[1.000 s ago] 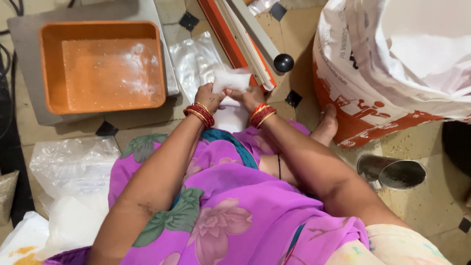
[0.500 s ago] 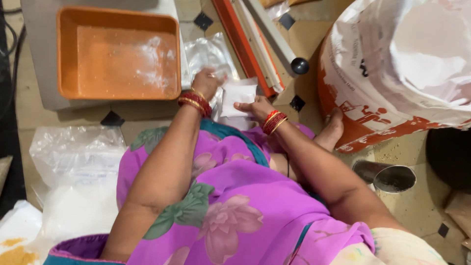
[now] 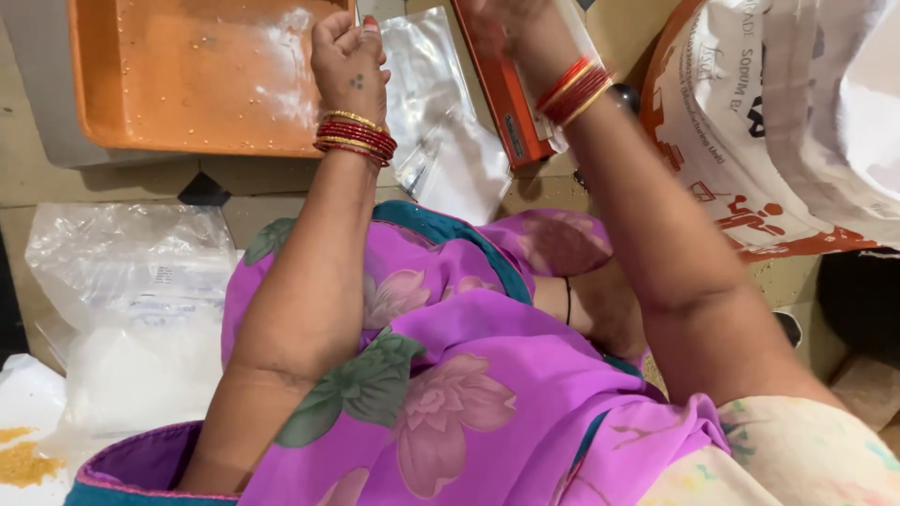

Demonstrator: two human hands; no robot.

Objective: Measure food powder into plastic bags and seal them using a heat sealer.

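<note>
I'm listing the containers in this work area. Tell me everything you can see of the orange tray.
The orange tray is a shallow rectangular tray, plastic by its look, with a raised rim and rounded corners. It lies flat on a grey platform at upper left, its top edge out of view. White powdery residue and small scattered grains mark its floor. The left hand is at its right rim; contact cannot be told.
</note>
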